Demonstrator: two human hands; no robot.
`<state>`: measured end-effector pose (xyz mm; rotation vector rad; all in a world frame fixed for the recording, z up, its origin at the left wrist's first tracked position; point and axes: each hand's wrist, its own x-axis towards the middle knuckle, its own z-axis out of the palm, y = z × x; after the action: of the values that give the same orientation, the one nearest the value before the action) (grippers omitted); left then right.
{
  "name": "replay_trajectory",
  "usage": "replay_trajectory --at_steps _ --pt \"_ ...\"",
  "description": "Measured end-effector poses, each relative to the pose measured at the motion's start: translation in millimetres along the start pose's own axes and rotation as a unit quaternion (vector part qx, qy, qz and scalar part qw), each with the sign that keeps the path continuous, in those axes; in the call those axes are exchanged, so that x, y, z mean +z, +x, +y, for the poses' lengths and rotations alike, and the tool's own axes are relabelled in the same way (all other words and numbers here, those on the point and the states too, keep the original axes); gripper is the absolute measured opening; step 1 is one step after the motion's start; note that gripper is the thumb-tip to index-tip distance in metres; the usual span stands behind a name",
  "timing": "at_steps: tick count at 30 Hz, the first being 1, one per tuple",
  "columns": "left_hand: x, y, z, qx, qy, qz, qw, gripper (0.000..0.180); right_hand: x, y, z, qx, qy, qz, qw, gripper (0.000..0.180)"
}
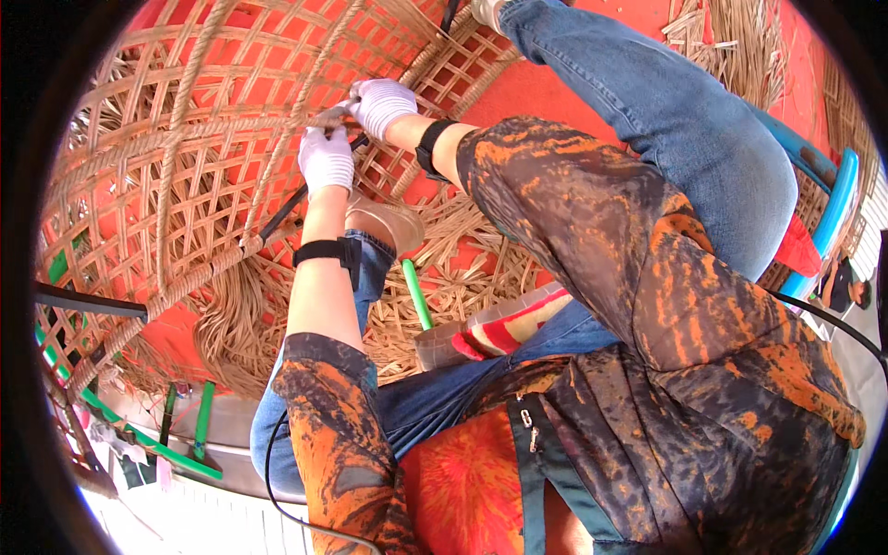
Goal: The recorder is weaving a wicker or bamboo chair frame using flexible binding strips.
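Note:
A large woven rattan lattice frame stands in front of me over a red floor. My left hand, in a white glove, is closed on a thick twisted fibre band of the frame, with a dark thin tool running down from under it. Just above and to the right, my right hand, also white-gloved, pinches a fibre strand at the same band. Both wrists wear black straps.
Loose fibre strands pile on the floor under the frame. A green stick and a striped plastic container lie by my knee. A blue plastic chair is at the right, green rods at lower left.

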<state>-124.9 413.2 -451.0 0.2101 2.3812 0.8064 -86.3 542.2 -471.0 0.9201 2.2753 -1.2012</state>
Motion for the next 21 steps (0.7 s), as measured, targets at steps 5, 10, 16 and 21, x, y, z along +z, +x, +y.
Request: replay_trajectory --at_steps 5,10,16,21 --pt "-1.3 -10.5 29.9 0.033 0.376 -0.026 0.926 0.037 3.4 3.3 10.2 -0.035 -0.116 0.097 0.988 0.042" --pt "3.3 -32.9 25.6 0.032 0.383 -0.193 0.903 0.031 11.8 -20.4 -8.6 -0.051 -0.012 0.001 0.999 0.049" --pt "15.0 -63.2 21.1 0.101 0.160 -0.415 0.890 0.028 7.8 -3.3 22.2 -0.021 0.080 -0.150 0.985 0.038" --pt "-4.3 6.6 -11.2 -0.047 0.143 -0.078 0.986 0.033 0.4 9.4 12.4 -0.074 -0.070 -0.060 0.993 0.029"
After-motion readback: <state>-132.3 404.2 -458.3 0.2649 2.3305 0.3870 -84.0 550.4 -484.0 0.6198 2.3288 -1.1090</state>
